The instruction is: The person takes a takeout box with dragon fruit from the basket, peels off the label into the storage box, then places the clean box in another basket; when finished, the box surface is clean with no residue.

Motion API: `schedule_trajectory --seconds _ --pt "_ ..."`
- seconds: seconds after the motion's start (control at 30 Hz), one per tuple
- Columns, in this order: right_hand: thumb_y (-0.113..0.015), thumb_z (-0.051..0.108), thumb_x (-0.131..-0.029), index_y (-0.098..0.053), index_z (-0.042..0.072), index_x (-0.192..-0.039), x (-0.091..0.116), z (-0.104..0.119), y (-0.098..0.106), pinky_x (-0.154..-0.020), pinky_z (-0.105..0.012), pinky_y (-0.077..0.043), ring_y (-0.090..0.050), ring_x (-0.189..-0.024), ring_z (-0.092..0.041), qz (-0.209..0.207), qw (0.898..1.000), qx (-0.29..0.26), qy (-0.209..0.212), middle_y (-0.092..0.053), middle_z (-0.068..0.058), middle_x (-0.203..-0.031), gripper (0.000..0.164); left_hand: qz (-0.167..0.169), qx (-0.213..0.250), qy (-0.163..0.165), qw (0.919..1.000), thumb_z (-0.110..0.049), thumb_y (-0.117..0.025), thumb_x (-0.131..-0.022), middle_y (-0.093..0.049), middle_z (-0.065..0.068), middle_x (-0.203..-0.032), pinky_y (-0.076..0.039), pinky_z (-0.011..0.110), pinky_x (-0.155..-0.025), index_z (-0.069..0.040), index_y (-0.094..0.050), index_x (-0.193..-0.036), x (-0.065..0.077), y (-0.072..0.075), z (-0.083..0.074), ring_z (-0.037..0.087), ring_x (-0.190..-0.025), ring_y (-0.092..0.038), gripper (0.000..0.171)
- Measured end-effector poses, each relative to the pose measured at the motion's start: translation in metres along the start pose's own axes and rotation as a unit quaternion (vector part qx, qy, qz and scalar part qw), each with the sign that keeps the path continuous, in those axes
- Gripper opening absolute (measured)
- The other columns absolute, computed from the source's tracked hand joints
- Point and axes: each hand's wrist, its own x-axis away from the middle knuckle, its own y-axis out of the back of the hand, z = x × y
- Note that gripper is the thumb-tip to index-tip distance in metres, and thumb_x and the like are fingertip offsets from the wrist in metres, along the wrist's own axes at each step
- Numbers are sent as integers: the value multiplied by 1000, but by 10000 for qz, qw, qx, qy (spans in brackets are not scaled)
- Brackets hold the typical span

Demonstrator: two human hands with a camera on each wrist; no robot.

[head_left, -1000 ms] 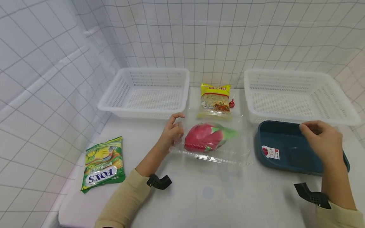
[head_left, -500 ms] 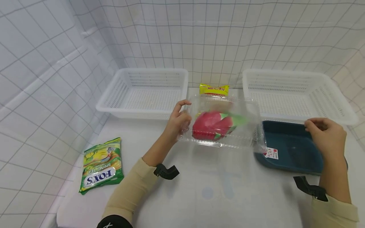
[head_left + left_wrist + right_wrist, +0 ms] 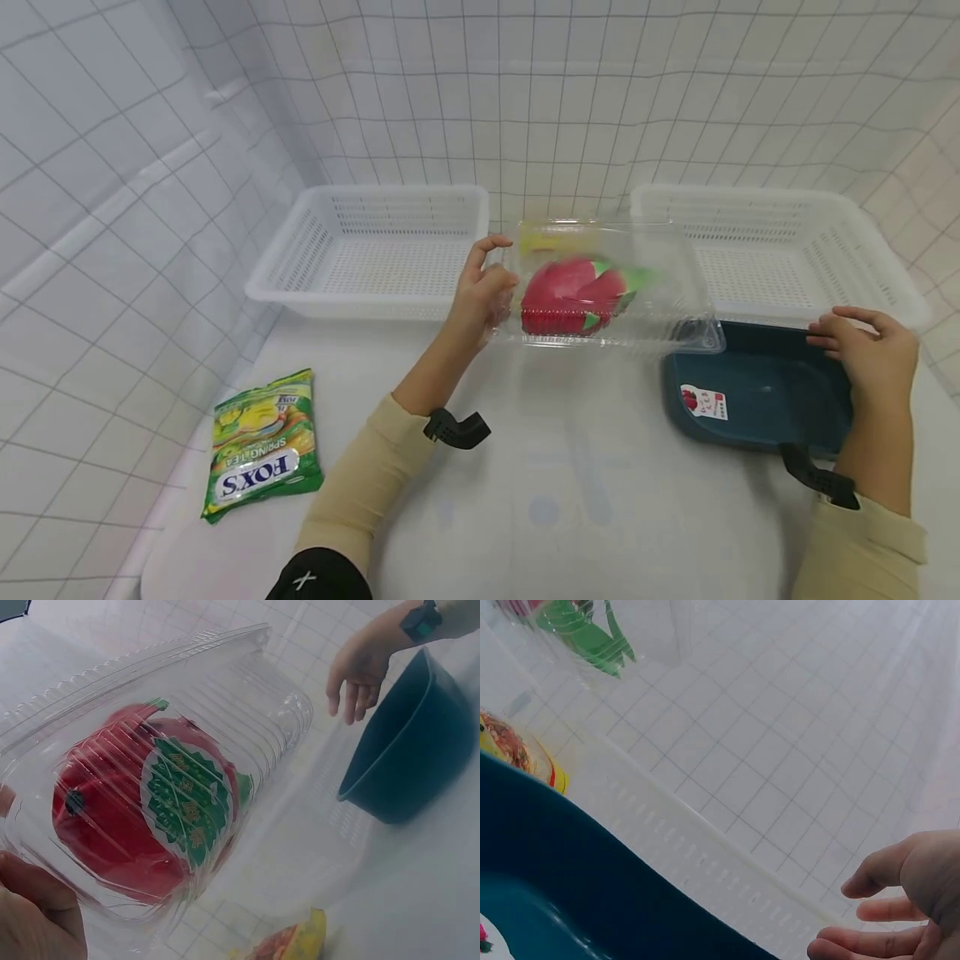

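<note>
My left hand (image 3: 480, 296) grips the left end of a clear plastic clamshell box (image 3: 671, 279), raised above the table. Inside lies a pinkish-red dragon fruit (image 3: 570, 293) with green leaf tips. The left wrist view shows a round green label (image 3: 187, 799) by the fruit. My right hand (image 3: 873, 354) hovers over the right side of a dark teal basin (image 3: 772, 404), its fingers loosely bent and holding nothing. The right wrist view shows this hand (image 3: 900, 900) with thumb and fingers apart. The box's lower right corner overlaps the basin's far left corner in the head view.
Two white slotted baskets stand at the back, one left (image 3: 352, 302) and one right (image 3: 765, 275). Behind the box is a yellow noodle packet (image 3: 289, 943). On the table's left lies a green Fox's Spring Tea bag (image 3: 264, 446). Gridded sheeting (image 3: 555, 108) surrounds the table.
My left hand has lifted the clamshell box up and to the right, so it now covers the noodle packet in the head view. My right hand's fingers have loosened, staying near the basin.
</note>
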Motion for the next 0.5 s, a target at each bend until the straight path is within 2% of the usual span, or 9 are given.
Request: schedule_trajectory --seconds 0.1,0.23,0.3,0.4,0.5 --pt "-66 4 -90 -52 14 -110 -2 0 0 -50 -19 -52 -67 -51 -12 80 9954 -911 -288 -68 5 -65 26 12 -5 30 10000 0 -49 -81 -41 -5 -59 -22 15 -37 -20 -48 -114 -5 -6 -2 3 -43 -30 39" --pt "-66 0 -88 -47 16 -114 -4 0 -3 -51 -25 -55 -67 -52 -17 57 9868 -1524 -540 -67 0 -70 36 50 -18 -7 10000 -2 -49 -83 -51 -1 -67 -25 15 -39 -21 -48 -114 -13 -12 -3 4 -43 -32 36" --pt "-65 -3 -88 -47 15 -114 -5 0 -3 -53 -28 -56 -69 -55 -21 196 9768 -2017 -690 -65 -3 -73 36 73 8 -25 10000 -2 -49 -85 -55 -1 -72 -26 15 -39 -21 -48 -115 -17 -15 -3 5 -43 -32 35" --pt "-63 -9 -88 -47 12 -114 -8 0 -1 -58 -32 -57 -70 -62 -26 463 9568 -2720 -914 -61 -8 -83 37 121 156 -38 9998 0 -49 -85 -56 -2 -70 -26 14 -39 -21 -48 -114 -23 -20 -2 3 -42 -31 36" --pt "-61 -15 -86 -49 11 -111 -11 -2 1 -61 -35 -58 -70 -66 -29 558 9392 -3206 -1095 -55 -10 -90 37 155 280 -35 9995 3 -50 -83 -53 -3 -64 -25 14 -38 -20 -49 -113 -29 -27 -1 1 -40 -31 38"
